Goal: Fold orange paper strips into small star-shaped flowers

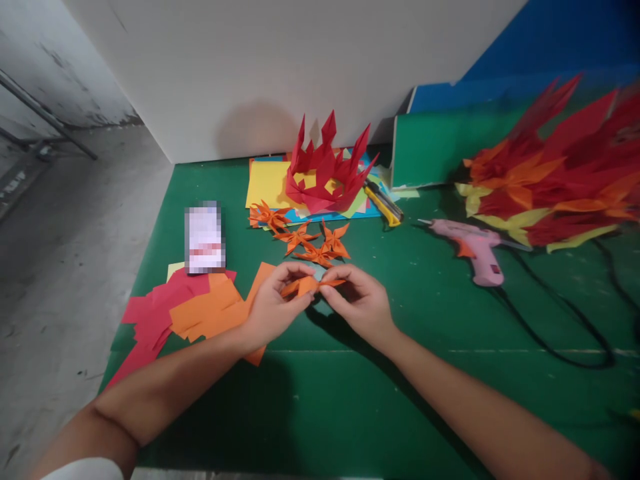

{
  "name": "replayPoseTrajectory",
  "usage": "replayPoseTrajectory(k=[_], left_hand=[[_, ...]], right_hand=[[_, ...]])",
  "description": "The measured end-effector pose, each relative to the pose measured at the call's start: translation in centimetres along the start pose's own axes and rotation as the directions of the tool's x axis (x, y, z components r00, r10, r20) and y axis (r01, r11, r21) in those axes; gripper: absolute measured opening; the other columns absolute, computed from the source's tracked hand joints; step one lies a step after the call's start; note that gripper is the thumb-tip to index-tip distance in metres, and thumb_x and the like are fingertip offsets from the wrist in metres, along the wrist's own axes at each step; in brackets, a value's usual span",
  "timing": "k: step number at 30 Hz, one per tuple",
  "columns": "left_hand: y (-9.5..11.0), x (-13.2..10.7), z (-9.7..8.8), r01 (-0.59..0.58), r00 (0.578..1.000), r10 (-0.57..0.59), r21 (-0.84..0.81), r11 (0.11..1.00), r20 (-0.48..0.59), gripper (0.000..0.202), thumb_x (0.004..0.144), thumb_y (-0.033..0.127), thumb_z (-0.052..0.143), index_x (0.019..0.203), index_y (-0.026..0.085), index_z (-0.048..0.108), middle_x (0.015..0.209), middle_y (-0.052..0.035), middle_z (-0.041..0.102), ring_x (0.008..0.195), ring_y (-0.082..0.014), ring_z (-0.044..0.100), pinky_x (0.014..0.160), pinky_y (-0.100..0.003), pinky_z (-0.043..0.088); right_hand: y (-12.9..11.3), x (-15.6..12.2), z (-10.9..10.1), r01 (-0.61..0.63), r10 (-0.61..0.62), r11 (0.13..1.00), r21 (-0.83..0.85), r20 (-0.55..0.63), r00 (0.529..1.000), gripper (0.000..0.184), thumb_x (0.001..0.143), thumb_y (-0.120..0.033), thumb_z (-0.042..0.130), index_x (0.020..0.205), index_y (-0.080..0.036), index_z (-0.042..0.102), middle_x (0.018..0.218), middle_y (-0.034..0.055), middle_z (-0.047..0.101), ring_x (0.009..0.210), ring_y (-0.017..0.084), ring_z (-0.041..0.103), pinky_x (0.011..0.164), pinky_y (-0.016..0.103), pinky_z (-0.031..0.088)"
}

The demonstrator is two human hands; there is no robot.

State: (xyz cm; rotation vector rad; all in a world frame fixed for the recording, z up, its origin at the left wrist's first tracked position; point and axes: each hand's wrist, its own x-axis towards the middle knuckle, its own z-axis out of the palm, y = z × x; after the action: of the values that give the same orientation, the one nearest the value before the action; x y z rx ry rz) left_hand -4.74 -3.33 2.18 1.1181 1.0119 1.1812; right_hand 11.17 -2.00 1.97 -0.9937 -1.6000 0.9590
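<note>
A small folded orange paper piece [311, 285] is pinched between both my hands over the green table [350, 413]. My left hand [273, 308] is closed on its left part, fingers curled over it. My right hand [357, 299] pinches its right tip. Just beyond my hands lie several finished orange paper flowers [300, 235]. A spread of orange and red paper squares [193, 310] lies to the left of my left hand.
A red folded paper crown [327, 170] rests on a stack of coloured sheets [267, 183] at the back. A yellow utility knife [383, 203] and a pink glue gun [473, 250] with a black cord lie to the right. A large red-orange paper arrangement [560, 167] fills the right side.
</note>
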Motion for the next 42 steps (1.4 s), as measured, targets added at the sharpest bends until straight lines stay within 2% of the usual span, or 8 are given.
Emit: replayPoseTrajectory(k=[5, 12, 15, 18, 21, 24, 33, 42], left_hand=[[-0.05, 0.21, 0.00, -0.049, 0.997, 0.053, 0.070, 0.996, -0.055, 0.025, 0.068, 0.013, 0.069, 0.087, 0.018, 0.054, 0.082, 0.0009, 0.060, 0.073, -0.0090, 0.058, 0.069, -0.022, 0.048], [0.31, 0.24, 0.14, 0.005, 0.998, -0.001, 0.049, 0.999, -0.069, 0.022, 0.070, 0.022, 0.072, 0.083, 0.017, 0.054, 0.076, 0.0010, 0.061, 0.066, -0.0090, 0.060, 0.063, -0.021, 0.050], [0.55, 0.29, 0.07, -0.033, 0.996, 0.044, 0.134, 0.990, -0.081, 0.014, 0.073, 0.020, 0.068, 0.082, 0.018, 0.058, 0.078, 0.0003, 0.064, 0.068, -0.0104, 0.062, 0.064, -0.022, 0.052], [0.66, 0.28, 0.02, -0.086, 0.993, 0.100, 0.213, 0.973, -0.056, 0.011, 0.073, 0.013, 0.064, 0.083, 0.018, 0.061, 0.082, -0.0004, 0.066, 0.076, -0.0123, 0.064, 0.071, -0.024, 0.054], [0.57, 0.22, 0.04, -0.123, 0.992, 0.128, 0.245, 0.962, -0.006, 0.013, 0.073, 0.010, 0.061, 0.083, 0.018, 0.061, 0.084, -0.0005, 0.066, 0.082, -0.0130, 0.065, 0.077, -0.025, 0.054], [0.46, 0.20, 0.07, -0.084, 0.996, 0.086, 0.224, 0.971, -0.001, 0.014, 0.074, 0.012, 0.062, 0.086, 0.018, 0.058, 0.084, -0.0001, 0.064, 0.076, -0.0116, 0.064, 0.070, -0.024, 0.054], [0.33, 0.44, 0.35, 0.040, 0.996, -0.046, -0.080, 0.996, -0.077, 0.038, 0.069, 0.025, 0.074, 0.091, 0.020, 0.043, 0.070, 0.0067, 0.055, 0.054, -0.0062, 0.058, 0.052, -0.017, 0.049], [0.54, 0.71, 0.44, 0.137, 0.987, -0.156, -0.300, 0.944, -0.039, 0.045, 0.064, 0.026, 0.080, 0.091, 0.019, 0.045, 0.068, 0.0061, 0.061, 0.054, -0.0055, 0.058, 0.055, -0.018, 0.050]], right_hand=[[-0.44, 0.13, 0.11, -0.045, 0.048, 0.994, -0.102, 0.027, 0.998, 0.007, 0.078, -0.021, 0.061, 0.073, -0.020, 0.056, 0.068, -0.0006, 0.060, 0.059, 0.011, 0.055, 0.056, 0.024, 0.046], [-0.60, 0.16, 0.17, -0.229, 0.219, 0.969, 0.096, 0.106, 0.970, 0.012, 0.082, -0.027, 0.056, 0.073, -0.021, 0.051, 0.066, -0.0030, 0.055, 0.056, 0.009, 0.054, 0.053, 0.022, 0.046], [-0.35, 0.05, 0.09, -0.146, 0.139, 0.987, 0.060, 0.103, 0.985, 0.005, 0.082, -0.025, 0.056, 0.081, -0.022, 0.053, 0.073, -0.0013, 0.055, 0.064, 0.011, 0.057, 0.057, 0.023, 0.049], [-0.22, -0.08, 0.12, 0.025, -0.024, 1.000, -0.013, 0.060, 0.998, 0.022, 0.078, -0.021, 0.061, 0.098, -0.024, 0.054, 0.087, 0.0020, 0.058, 0.076, 0.014, 0.060, 0.067, 0.028, 0.053], [-0.16, -0.01, 0.07, 0.190, -0.179, 0.975, -0.115, 0.094, 0.979, 0.029, 0.078, -0.017, 0.061, 0.105, -0.026, 0.055, 0.088, 0.0024, 0.061, 0.076, 0.015, 0.060, 0.069, 0.031, 0.053], [-0.19, 0.20, -0.10, 0.281, -0.261, 0.941, -0.190, 0.122, 0.958, 0.024, 0.081, -0.015, 0.058, 0.101, -0.027, 0.059, 0.088, 0.0022, 0.063, 0.080, 0.016, 0.060, 0.071, 0.033, 0.051], [-0.34, 0.48, -0.28, 0.245, -0.239, 0.962, -0.120, 0.060, 0.969, 0.013, 0.081, -0.012, 0.054, 0.086, -0.023, 0.059, 0.082, 0.0020, 0.062, 0.079, 0.015, 0.060, 0.072, 0.032, 0.051], [-0.33, 0.58, -0.32, 0.272, -0.263, 0.955, -0.120, 0.082, 0.961, 0.013, 0.081, -0.012, 0.054, 0.084, -0.023, 0.059, 0.081, 0.0017, 0.061, 0.078, 0.015, 0.060, 0.071, 0.032, 0.050]])
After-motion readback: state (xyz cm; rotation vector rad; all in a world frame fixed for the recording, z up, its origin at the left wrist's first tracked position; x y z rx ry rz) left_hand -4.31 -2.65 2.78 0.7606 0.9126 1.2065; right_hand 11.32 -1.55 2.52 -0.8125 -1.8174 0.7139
